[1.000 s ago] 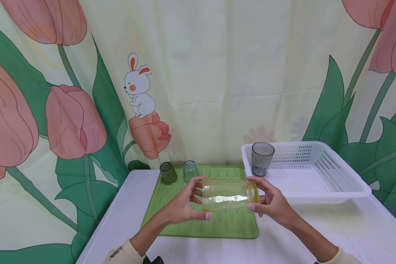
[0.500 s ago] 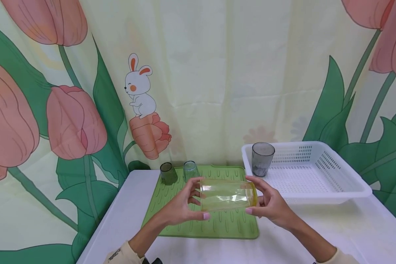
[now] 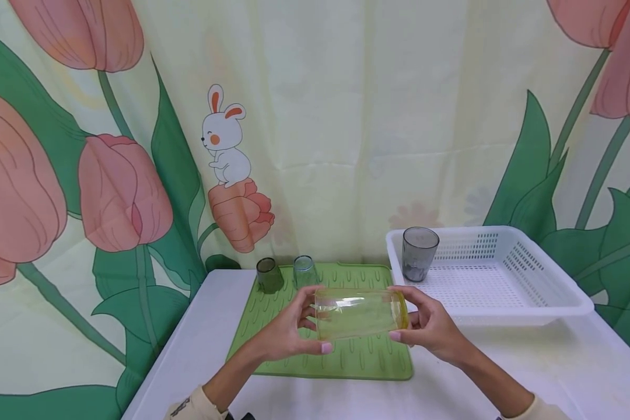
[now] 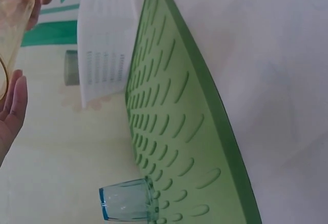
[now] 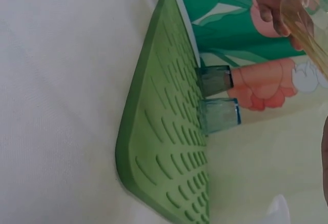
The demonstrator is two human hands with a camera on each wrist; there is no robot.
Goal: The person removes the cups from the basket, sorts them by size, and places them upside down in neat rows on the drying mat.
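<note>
A clear yellow drinking glass [image 3: 359, 315] lies on its side in the air between both hands, above a green ridged mat [image 3: 346, 364]. My left hand [image 3: 289, 329] holds its left end, thumb below and fingers above. At the other end, my right hand [image 3: 433, 324] pinches the thicker yellow end between thumb and fingers. The left wrist view catches part of the glass [image 4: 13, 24] at its upper left edge. In the right wrist view, the glass [image 5: 307, 24] is cut off at the upper right.
Toward the mat's back left stand a dark grey-green glass [image 3: 269, 276] and a bluish glass [image 3: 304, 270]. A white perforated basket [image 3: 504, 312] sits on the right, with a grey glass [image 3: 419, 254] at its left end. A printed curtain [image 3: 315, 116] hangs behind the white table [image 3: 467, 361].
Both hands have shifted slightly left and a little lower with the yellow glass. Bright reflections on the glass have moved upward, so it seems turned in the fingers. Everything else stays put.
</note>
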